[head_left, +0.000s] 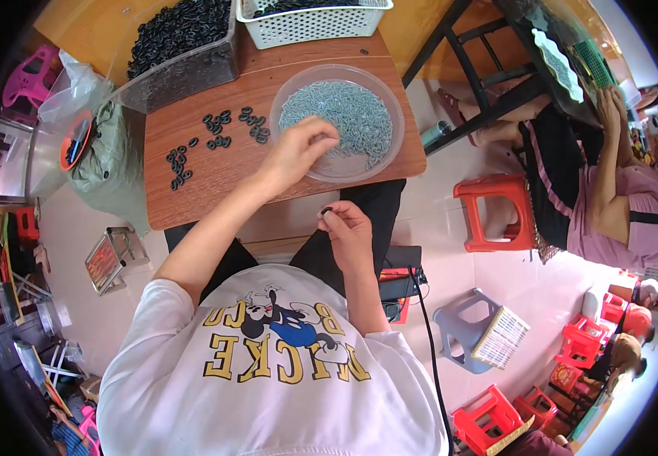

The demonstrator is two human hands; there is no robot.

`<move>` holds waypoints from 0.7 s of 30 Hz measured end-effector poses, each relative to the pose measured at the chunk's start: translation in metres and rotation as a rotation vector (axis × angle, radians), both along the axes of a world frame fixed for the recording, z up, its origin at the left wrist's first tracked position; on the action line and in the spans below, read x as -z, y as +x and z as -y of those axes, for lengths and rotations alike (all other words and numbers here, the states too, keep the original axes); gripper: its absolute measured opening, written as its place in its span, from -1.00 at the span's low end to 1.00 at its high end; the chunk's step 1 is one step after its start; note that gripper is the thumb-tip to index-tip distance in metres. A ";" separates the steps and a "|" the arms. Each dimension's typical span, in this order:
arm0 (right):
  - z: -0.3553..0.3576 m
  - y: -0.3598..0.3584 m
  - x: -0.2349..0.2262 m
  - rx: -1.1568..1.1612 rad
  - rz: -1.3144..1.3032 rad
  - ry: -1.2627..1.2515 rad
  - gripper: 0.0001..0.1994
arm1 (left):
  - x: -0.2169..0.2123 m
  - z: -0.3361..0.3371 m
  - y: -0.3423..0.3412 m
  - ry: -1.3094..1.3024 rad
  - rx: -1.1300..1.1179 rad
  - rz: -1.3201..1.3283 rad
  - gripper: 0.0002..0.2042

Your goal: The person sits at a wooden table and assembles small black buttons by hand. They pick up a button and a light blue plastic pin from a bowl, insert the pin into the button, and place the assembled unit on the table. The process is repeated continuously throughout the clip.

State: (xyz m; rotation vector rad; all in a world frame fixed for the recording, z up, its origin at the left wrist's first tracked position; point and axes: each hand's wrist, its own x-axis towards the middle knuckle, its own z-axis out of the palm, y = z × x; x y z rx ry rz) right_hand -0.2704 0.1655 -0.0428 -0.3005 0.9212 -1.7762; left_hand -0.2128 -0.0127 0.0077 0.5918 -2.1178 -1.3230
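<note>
My left hand [302, 152] is over the near left rim of a round clear plastic bowl [398, 144], its fingers curled together. Whatever they may hold is hidden. Small silvery metal pieces, screw-like in shape, lie heaped [344, 110] in the bowl. Below the table's front edge, above my lap, my right hand [348, 232] pinches a small black piece [326, 210] between thumb and finger. Several loose groups of small black oval pieces [219, 142] lie on the brown wooden table [230, 178], left of the bowl.
A clear bin [215, 68] of black pieces and a white perforated basket [314, 29] stand at the back. A stuffed sack [105, 167] sits left of the table. To the right are a red stool [496, 216], a grey-blue stool [462, 327] and a seated person [602, 182] at another table.
</note>
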 end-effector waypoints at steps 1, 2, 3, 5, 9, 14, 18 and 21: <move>0.005 0.000 -0.004 0.008 0.003 -0.010 -0.89 | -0.006 -0.005 0.010 0.245 -0.091 -0.007 -0.93; 0.010 0.001 -0.009 0.013 0.006 -0.020 -0.87 | -0.006 -0.006 0.023 0.470 -0.138 -0.071 -0.88; 0.017 0.004 -0.013 0.011 0.010 -0.029 -0.86 | -0.007 -0.009 0.037 0.672 -0.138 -0.204 -0.87; 0.032 0.008 -0.026 -0.034 -0.011 0.005 -0.86 | -0.006 -0.018 0.063 1.070 -0.123 -0.487 -0.87; 0.063 0.030 -0.043 -0.078 -0.170 0.037 -0.85 | 0.004 -0.029 0.109 1.277 -0.133 -0.645 -0.89; 0.085 0.063 -0.064 -0.126 -0.423 0.071 -0.84 | 0.003 -0.033 0.142 1.221 -0.312 -0.730 -0.92; 0.095 0.080 -0.064 -0.172 -0.487 0.072 -0.85 | 0.004 -0.033 0.156 1.196 -0.324 -0.781 -0.92; 0.098 0.084 -0.063 -0.186 -0.529 0.081 -0.86 | -0.001 -0.033 0.161 1.193 -0.327 -0.780 -0.91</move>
